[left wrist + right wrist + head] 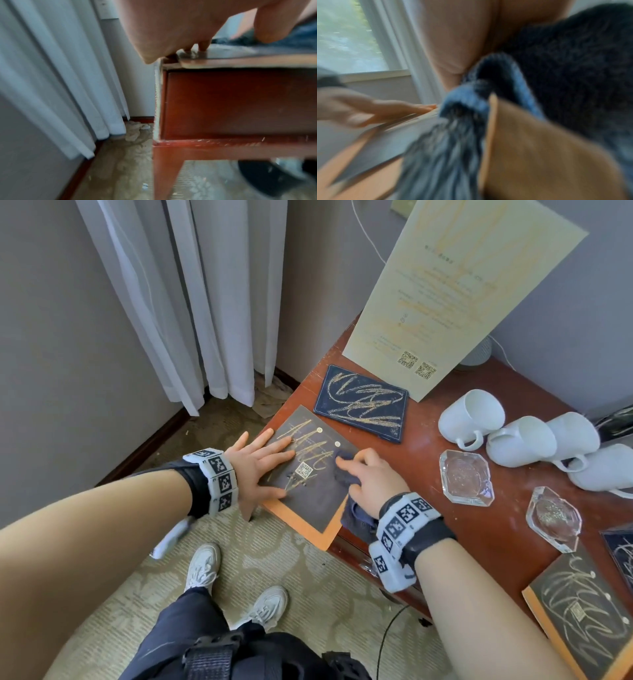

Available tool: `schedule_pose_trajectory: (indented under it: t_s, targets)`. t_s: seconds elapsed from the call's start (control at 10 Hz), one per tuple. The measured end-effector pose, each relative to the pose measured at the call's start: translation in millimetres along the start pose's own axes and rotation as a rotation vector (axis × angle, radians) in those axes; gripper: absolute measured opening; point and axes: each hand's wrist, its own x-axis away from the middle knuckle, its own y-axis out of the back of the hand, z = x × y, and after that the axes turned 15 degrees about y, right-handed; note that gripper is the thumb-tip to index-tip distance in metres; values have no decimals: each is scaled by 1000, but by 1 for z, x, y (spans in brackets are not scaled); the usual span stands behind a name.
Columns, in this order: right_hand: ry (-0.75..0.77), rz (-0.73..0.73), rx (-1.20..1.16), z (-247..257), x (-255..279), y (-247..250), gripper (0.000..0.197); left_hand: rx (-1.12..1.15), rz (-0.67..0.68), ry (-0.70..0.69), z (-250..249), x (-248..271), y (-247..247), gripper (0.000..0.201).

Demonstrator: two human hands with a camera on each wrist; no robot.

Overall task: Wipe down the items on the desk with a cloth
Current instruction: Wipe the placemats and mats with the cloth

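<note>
A dark card with an orange border [317, 501] lies over the near left corner of the red-brown desk [424, 453], marked with yellow scribbles and a QR code. My left hand [262, 465] lies flat on its left side, fingers straight and spread, holding it down. My right hand [368, 477] presses a dark blue cloth [346, 470] on the card's right part, fingers curled over it; the cloth's tail [356, 517] hangs off the desk edge. In the blurred right wrist view the cloth [556, 67] fills the right side, the left hand [376, 109] beyond. The left wrist view shows fingertips [204, 46] on the card.
A navy scribbled pad [361, 402] lies behind the card, and a tall cream sign [455, 296] leans on the wall. Three white mugs [520, 436] lie tipped at the right, two glass ashtrays [466, 477] near them. Another scribbled card [582, 611] sits front right. White curtains [191, 302] hang left.
</note>
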Motion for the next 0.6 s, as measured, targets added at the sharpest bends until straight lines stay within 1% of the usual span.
schedule_pose_trajectory:
  t_s: [0.1,0.2,0.3,0.4,0.5,0.6]
  targets:
    - [191,217,12,4,4,10,48,-30,-65,83,-10,2,-11,87]
    - [49,-26,-59,-6,-5,21,50,-42,-90,116,-11,0,-17,102]
    - [-141,-162,-44,-4,-17,15,51,-27,-71,121,-10,-2,-16,105]
    - [55,9,-12,10,-14,2,52,-31,-52,121,-10,-4,-16,105]
    - [233,298,36,9,-11,15,46,-39,-53,127,-10,-4,-16,105]
    - [123,156,-19,-4,-21,32,46,-46,-52,131,-11,-4,-15,105]
